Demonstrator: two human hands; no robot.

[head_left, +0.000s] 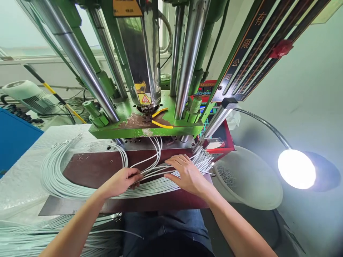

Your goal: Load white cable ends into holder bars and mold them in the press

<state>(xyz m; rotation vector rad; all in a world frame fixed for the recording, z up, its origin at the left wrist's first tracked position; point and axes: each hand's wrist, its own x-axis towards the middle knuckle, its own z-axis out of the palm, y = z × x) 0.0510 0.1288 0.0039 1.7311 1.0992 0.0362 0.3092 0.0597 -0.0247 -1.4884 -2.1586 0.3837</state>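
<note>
A thick bundle of white cables curves across a dark red board in front of the green press. My left hand is closed around a few of the cables near the middle of the board, its fingertips partly hidden. To its right, my right hand lies over the cables with its fingers stretched out and the thumb apart. Several cables run from between the hands up under the press plate. The cable ends gather just beyond my right hand.
Yellow-handled pliers lie on the press plate below a hot-surface label. A white bin and a lit lamp stand at the right. More cables lie at the lower left. Steel columns rise behind the board.
</note>
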